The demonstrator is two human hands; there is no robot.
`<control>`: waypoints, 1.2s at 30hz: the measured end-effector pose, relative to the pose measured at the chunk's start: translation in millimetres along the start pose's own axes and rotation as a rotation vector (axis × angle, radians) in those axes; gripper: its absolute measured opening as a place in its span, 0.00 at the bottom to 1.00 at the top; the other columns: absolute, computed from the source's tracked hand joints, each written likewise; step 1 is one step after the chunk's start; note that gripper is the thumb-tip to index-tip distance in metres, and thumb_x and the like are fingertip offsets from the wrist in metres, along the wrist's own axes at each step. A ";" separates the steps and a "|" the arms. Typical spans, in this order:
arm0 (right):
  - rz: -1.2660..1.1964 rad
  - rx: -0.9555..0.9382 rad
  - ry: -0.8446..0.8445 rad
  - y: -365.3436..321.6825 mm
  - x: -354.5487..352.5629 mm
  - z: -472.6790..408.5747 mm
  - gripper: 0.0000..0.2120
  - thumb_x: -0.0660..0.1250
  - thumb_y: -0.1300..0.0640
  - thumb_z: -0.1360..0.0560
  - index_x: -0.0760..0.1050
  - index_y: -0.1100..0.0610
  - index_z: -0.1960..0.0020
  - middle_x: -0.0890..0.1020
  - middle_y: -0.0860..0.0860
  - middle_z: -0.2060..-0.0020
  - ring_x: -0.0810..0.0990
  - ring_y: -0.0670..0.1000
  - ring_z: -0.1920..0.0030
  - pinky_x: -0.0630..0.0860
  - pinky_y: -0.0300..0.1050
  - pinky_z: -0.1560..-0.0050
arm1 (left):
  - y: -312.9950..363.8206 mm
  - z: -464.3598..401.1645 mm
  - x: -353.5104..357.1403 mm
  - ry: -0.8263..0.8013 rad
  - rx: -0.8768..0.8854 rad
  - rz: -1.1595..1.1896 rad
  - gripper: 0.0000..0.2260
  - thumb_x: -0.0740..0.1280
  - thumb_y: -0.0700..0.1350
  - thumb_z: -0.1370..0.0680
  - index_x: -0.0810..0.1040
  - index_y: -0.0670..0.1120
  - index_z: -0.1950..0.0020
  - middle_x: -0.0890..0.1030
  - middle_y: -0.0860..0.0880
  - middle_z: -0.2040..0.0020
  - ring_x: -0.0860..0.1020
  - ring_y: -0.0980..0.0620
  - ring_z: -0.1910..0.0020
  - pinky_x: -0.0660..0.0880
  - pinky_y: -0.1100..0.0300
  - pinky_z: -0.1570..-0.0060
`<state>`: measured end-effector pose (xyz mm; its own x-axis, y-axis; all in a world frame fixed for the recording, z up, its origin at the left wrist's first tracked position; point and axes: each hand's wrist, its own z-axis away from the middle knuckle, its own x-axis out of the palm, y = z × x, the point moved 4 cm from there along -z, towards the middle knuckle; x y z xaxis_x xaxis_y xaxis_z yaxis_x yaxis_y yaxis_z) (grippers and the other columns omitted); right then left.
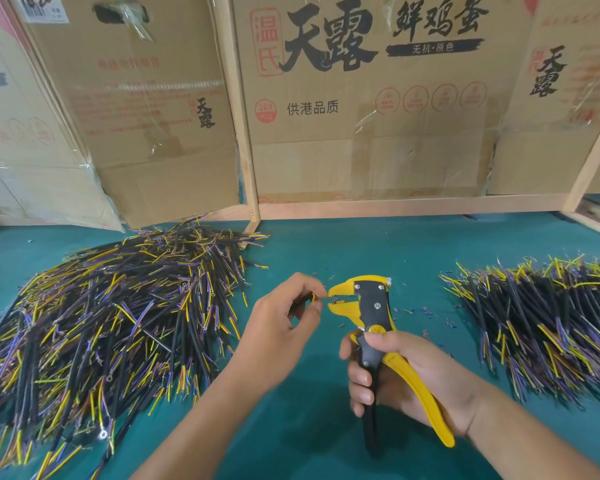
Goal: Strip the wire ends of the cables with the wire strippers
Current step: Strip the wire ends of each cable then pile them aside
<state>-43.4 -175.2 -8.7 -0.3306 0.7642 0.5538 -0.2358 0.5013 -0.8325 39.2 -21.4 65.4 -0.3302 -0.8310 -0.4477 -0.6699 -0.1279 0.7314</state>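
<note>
Backdrop: flattened corrugated cardboard cartons (371, 109) taped inside a pale wooden frame (243, 133). Printed in black brush script "天露 鲜鸡蛋", banner "无抗·原色", red seal "温氏", red circle "360 PCS", black "供港品质". Tape glossy, wrinkled.
Green table surface (309, 247), matte, felt-like.
Left pile of cables (111, 313): big, loose fan of black-jacketed lengths with yellow, purple and blue cores showing; a few metal ring terminals visible.
Right pile of cables (548, 327): smaller, same make-up, well apart from the left pile.
Right hand (409, 379) wrapped shut around the handles of the wire strippers (374, 317); yellow and black body, silver rivets, yellow handle flaring out below the palm, head pointing left.
Left hand (281, 327) pinching a single cable (313, 297) between thumb and fingers, yellow core end fed into the stripper jaws; jaw closure hard to judge.
Insulation offcuts (426, 311): tiny coloured bits scattered on the green just right of the tool.
</note>
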 end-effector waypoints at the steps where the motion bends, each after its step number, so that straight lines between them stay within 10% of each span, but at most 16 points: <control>1: 0.002 -0.001 0.003 -0.6 1.3 0.6 0.16 0.63 0.50 0.18 0.76 0.63 0.41 0.75 0.57 0.61 0.75 0.58 0.61 0.74 0.58 0.50 | 0.2 0.0 0.2 -0.003 0.000 0.001 0.12 0.66 0.37 0.20 0.75 0.55 0.52 0.73 0.53 0.64 0.65 0.57 0.69 0.62 0.70 0.67; 8: 0.024 -0.004 0.062 -6.2 15.0 5.6 0.17 0.70 0.49 0.22 0.77 0.63 0.45 0.72 0.57 0.63 0.73 0.58 0.64 0.75 0.58 0.53 | 0.1 0.3 1.7 -0.021 0.000 0.062 0.09 0.66 0.36 0.20 0.74 0.51 0.51 0.76 0.46 0.62 0.65 0.55 0.68 0.63 0.66 0.67; 17: 0.059 -0.020 0.146 -12.4 29.0 9.5 0.19 0.74 0.48 0.26 0.77 0.63 0.48 0.71 0.58 0.66 0.71 0.57 0.66 0.75 0.56 0.56 | -3.4 2.2 7.6 -0.057 -0.020 0.187 0.03 0.65 0.43 0.21 0.72 0.50 0.49 0.78 0.45 0.57 0.72 0.37 0.58 0.71 0.39 0.56; 25: 0.082 -0.012 0.177 -13.1 34.1 11.4 0.18 0.74 0.50 0.26 0.78 0.64 0.49 0.68 0.56 0.68 0.70 0.56 0.69 0.75 0.54 0.60 | -9.3 3.4 9.9 -0.084 -0.072 0.180 0.09 0.66 0.41 0.22 0.71 0.53 0.47 0.71 0.51 0.63 0.68 0.51 0.65 0.66 0.59 0.64; 36: 0.135 0.001 0.243 -16.0 34.3 16.3 0.20 0.77 0.44 0.29 0.79 0.61 0.51 0.64 0.52 0.72 0.63 0.51 0.75 0.67 0.44 0.70 | -7.9 3.6 10.6 -0.124 -0.059 0.297 0.08 0.66 0.40 0.23 0.71 0.50 0.47 0.74 0.38 0.52 0.70 0.36 0.57 0.69 0.38 0.57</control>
<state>-66.0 -163.6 23.8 -0.1303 0.8992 0.4178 -0.2057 0.3877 -0.8986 38.6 -27.3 53.0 -0.5867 -0.7645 -0.2670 -0.4935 0.0762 0.8664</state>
